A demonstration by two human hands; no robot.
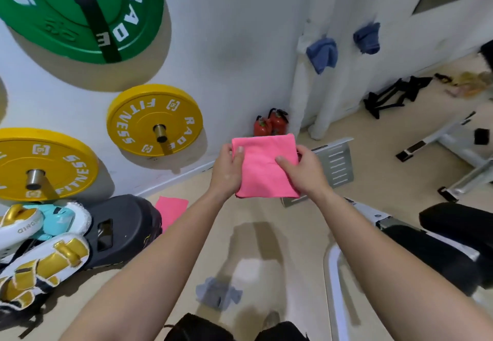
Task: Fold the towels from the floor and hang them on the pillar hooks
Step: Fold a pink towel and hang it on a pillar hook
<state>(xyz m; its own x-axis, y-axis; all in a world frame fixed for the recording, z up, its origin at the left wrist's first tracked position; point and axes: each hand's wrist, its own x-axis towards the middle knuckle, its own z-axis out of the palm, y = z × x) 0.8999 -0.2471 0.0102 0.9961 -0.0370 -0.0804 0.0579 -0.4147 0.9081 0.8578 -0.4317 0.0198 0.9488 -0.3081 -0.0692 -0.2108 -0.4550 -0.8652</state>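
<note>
1. Head view, nearest the feet: a crumpled grey towel [218, 295] lies unfolded on the beige floor [266, 234]. Judged outstanding work.
2. To the left, boxing gloves [40, 247] and a black pad [122, 223] are heaped by the wall. A second pink towel [170, 211] lies flat on the floor, just beside the pad.
3. At arm's length, the folded pink towel [264, 166] is held in the air as a tidy rectangle. The left hand [226, 170] pinches its left edge, thumb on top. The right hand [301, 172] grasps the right edge the same way, fingers underneath.
4. Step in hand, as I judge it: finishing the fold before the walk to a hook. Recommendation: keep both thumbs pressed so the layers do not slide, keep the edges matched, and hang it over the fold so it cannot open.
5. Beyond the hands, two red fire extinguishers [270, 123] stand at the foot of the wall. Yellow weight plates [154, 119] and a green plate [80, 10] sit on wall pegs.
6. Farthest, the white pillar [306, 95] carries two blue towels [321, 54]. Its hooks are hidden under the cloth. A bench frame [453, 143] stands to the right.
</note>
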